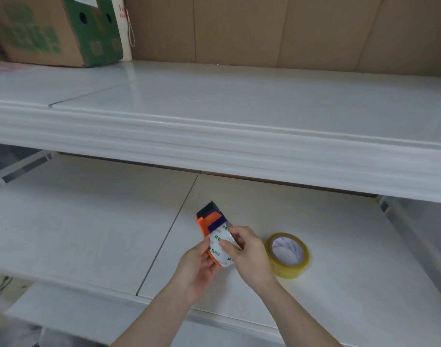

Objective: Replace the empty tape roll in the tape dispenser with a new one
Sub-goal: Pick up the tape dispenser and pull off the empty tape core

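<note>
**Gripping the dispenser over the lower shelf**

The orange and dark-blue plastic tape dispenser (210, 221) is grasped from below by the left hand (197, 265), above the near white lower shelf (89, 234). The white printed empty core (220, 242) seated in it is pinched by the right hand (247, 251). The new yellowish clear tape roll (287, 255) is stood on the shelf just to the right.

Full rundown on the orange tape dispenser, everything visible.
The orange plastic tape dispenser has a dark blue cutter end, tilted up and away from the person. It carries a white cardboard tape core with green print, no tape visible on it. It is held above the white shelf: left hand grips from below, right hand pinches the core.
</note>
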